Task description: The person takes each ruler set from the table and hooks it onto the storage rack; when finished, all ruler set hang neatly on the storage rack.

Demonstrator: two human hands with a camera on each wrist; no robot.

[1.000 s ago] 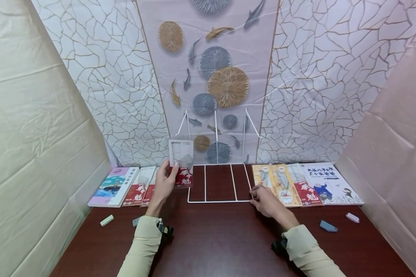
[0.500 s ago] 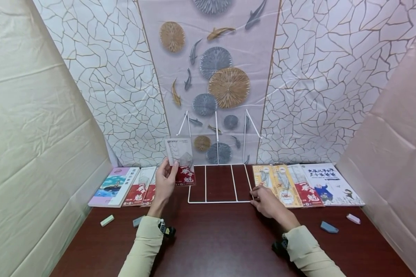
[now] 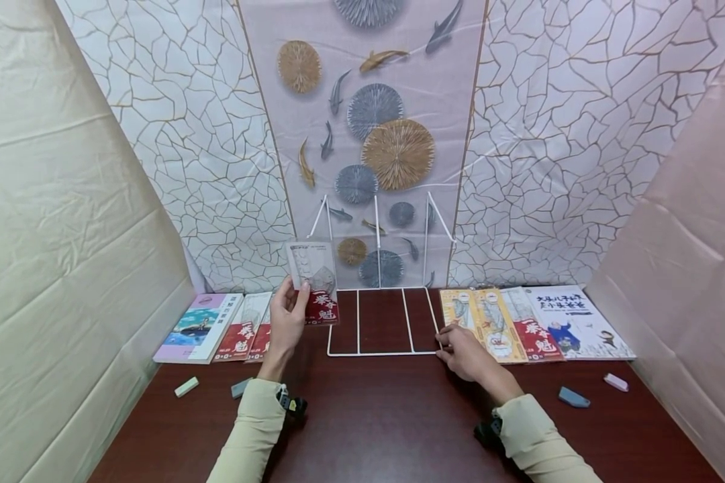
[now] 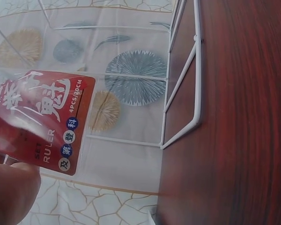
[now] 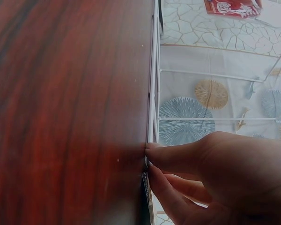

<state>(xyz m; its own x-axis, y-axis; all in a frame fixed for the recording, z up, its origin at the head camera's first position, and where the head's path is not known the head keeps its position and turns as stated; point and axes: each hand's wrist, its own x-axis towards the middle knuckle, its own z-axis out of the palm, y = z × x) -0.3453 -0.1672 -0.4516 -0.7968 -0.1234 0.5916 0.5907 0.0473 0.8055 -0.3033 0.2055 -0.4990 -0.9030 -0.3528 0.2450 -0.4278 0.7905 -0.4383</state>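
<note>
My left hand (image 3: 288,322) holds a clear-sleeved ruler set (image 3: 315,268) upright, thumb on its front, above the left end of a white wire rack (image 3: 358,322). In the left wrist view the red lower part of the ruler set (image 4: 42,117) reads "RULER" and "4PCS/20CM"; part of the left hand (image 4: 11,194) shows beneath it. My right hand (image 3: 468,352) is at the rack's front right corner. Thumb and forefinger of the right hand (image 5: 210,173) pinch the thin wire there at table level. The rack stands on the table with upright dividers at its back.
Left of the rack lie a book (image 3: 196,329) and red-and-white ruler sets (image 3: 239,332). To its right are yellow packets (image 3: 497,329), another ruler set (image 3: 534,329) and a picture book (image 3: 580,325). Small blocks, one green (image 3: 186,386), one blue-grey (image 3: 574,396), lie nearer me. Cloth walls surround the table.
Over the first half second, the ruler set in my left hand tilts and shifts slightly left; since then it has barely moved. My right hand keeps its place on the rack.
</note>
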